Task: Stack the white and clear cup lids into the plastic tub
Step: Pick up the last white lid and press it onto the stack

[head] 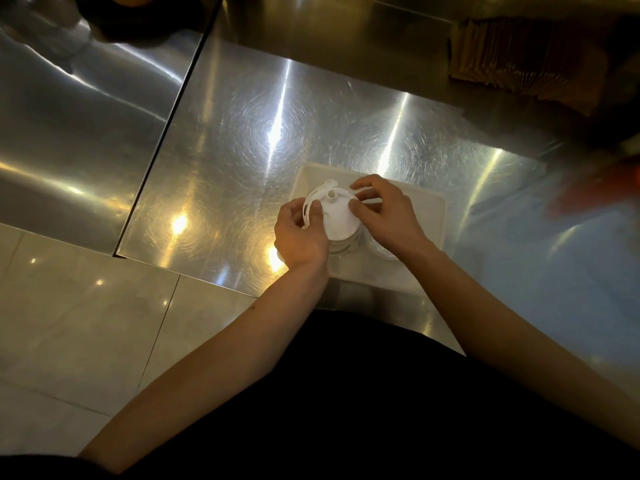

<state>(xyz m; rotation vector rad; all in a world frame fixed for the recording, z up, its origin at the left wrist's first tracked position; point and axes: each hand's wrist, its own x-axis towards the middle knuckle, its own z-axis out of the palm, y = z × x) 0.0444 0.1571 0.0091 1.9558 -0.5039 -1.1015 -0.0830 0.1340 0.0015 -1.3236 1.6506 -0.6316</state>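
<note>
A pale plastic tub (431,216) sits on the steel counter near its front edge. Over the tub's left half I hold a stack of white cup lids (337,213) with a small spout on top. My left hand (299,233) grips the stack's left rim, where one lid is tilted up. My right hand (382,211) pinches the right rim with its fingertips. Clear lids (381,251) lie in the tub beneath and to the right of the white stack, partly hidden by my right hand.
The steel counter (242,150) spreads left and behind the tub. A stack of brown paper items (526,57) lies at the back right. A blurred orange thing (602,188) shows at the right edge. Tiled floor (69,323) lies lower left.
</note>
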